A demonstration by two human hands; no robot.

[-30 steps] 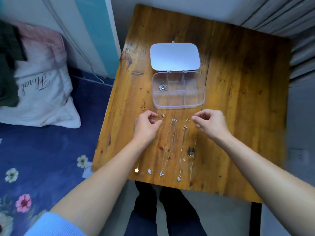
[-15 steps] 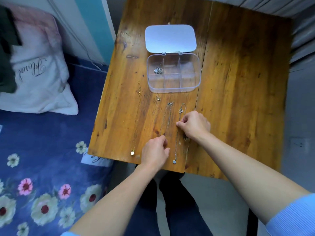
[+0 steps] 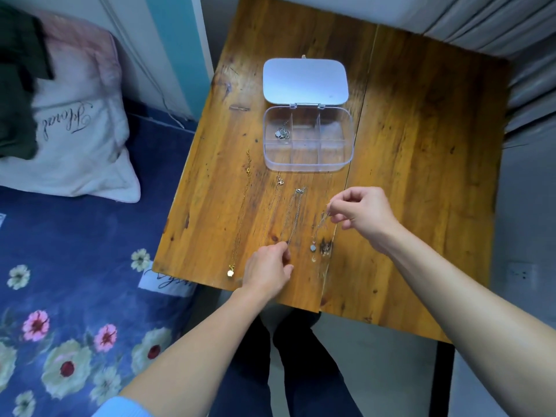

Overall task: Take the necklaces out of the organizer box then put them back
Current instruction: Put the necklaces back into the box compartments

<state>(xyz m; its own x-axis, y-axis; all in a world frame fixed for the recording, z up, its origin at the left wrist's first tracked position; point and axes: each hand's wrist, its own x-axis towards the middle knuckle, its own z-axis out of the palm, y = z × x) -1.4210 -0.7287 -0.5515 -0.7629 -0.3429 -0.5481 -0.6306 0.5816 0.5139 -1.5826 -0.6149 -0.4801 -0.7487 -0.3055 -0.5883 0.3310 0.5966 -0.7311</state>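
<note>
Returning step: right hand (image 3: pixel 361 213) pinches a silver necklace (image 3: pixel 317 233), lifting it; left hand (image 3: pixel 267 270) closes on another's lower end. Next: carry toward the box (image 3: pixel 307 139) at twelve o'clock.

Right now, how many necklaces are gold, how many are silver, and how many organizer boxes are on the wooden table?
Gold chain necklaces laid out on the table: 1
Silver chain necklaces laid out: 3
Silver jewellery bundle in the box: 1
Clear plastic organizer box with open lid: 1
Total: 6

One head-worn view, steeply down over the wooden table (image 3: pixel 421 176), near the forearms.
</note>
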